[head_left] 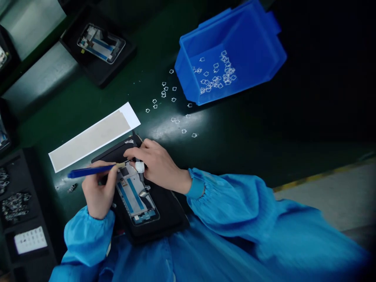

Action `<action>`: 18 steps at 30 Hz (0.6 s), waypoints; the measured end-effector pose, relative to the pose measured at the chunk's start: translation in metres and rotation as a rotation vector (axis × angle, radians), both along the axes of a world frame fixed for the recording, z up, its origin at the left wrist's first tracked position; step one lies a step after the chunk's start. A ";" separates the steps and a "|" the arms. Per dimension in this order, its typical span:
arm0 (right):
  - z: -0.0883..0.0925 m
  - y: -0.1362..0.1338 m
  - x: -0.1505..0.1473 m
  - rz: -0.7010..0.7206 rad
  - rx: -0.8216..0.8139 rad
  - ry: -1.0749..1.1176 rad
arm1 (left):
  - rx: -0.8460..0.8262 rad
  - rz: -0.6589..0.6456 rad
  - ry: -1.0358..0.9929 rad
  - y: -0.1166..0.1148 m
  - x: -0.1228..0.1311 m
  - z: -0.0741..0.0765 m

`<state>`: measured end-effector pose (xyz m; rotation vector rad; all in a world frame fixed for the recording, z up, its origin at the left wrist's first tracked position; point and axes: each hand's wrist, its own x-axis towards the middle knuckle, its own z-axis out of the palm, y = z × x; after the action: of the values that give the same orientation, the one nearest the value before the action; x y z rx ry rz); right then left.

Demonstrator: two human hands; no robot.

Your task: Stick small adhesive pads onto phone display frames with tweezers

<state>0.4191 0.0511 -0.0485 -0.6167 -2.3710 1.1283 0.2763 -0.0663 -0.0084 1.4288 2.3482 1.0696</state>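
Observation:
An opened phone (133,192), with two blue strips on its pale inner plate, lies in a black tray (173,211) in front of me. My left hand (99,190) is closed around a blue pen-like tool (91,171), whose pale tip meets the phone's upper end. My right hand (157,166) bends over the same end, finger and thumb close to that tip. A dark slim tool (134,137) runs through its grip; what kind cannot be made out. A white wrap (140,167) shows on one finger. Whether the right fingertips pinch a small part is hidden.
A blue bin (249,51) holds many small white frame-shaped pieces (217,80); several more lie scattered on the green table (235,137). A white-edged strip sheet (91,137) lies beyond my hands. Another opened phone (101,43) sits in a black tray. A parts tray (29,164) stands left.

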 end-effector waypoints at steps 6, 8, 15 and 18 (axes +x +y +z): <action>0.000 -0.002 0.000 -0.010 -0.024 0.046 | 0.400 0.131 -0.174 -0.007 -0.009 0.004; -0.001 -0.002 -0.001 -0.012 -0.033 0.057 | 0.296 -0.016 -0.033 -0.014 -0.012 0.007; -0.001 -0.002 -0.001 -0.018 -0.025 0.063 | -0.269 -0.368 0.703 -0.028 -0.011 -0.008; -0.001 -0.004 -0.002 -0.019 -0.018 0.077 | -0.317 -0.389 0.809 -0.025 -0.008 -0.005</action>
<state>0.4168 0.0472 -0.0498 -0.5898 -2.2878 1.1462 0.2683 -0.0909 -0.0138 2.3321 2.3433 -0.0203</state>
